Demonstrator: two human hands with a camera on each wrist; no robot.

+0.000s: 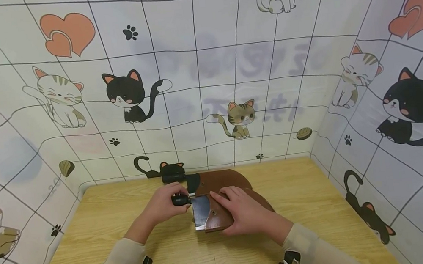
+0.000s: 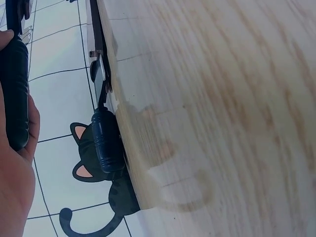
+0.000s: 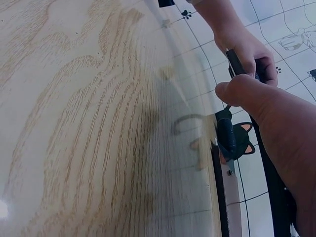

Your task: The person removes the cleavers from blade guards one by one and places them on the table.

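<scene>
In the head view, my left hand grips the black handle of a cleaver. Part of its wide, shiny blade shows; a brown leather sheath covers the rest. My right hand holds that sheath, with fingers spread over its face. Both wrist views show this cleaver raised off the table. Behind it lies a second cleaver, its ribbed black handle to the left and its own brown sheath to the right. The nearer sheath's far end is partly hidden by my right hand.
A wooden table with a glossy top lies below. White cloth walls with a grid and printed cats close in the back and both sides. The second cleaver lies close to the back wall.
</scene>
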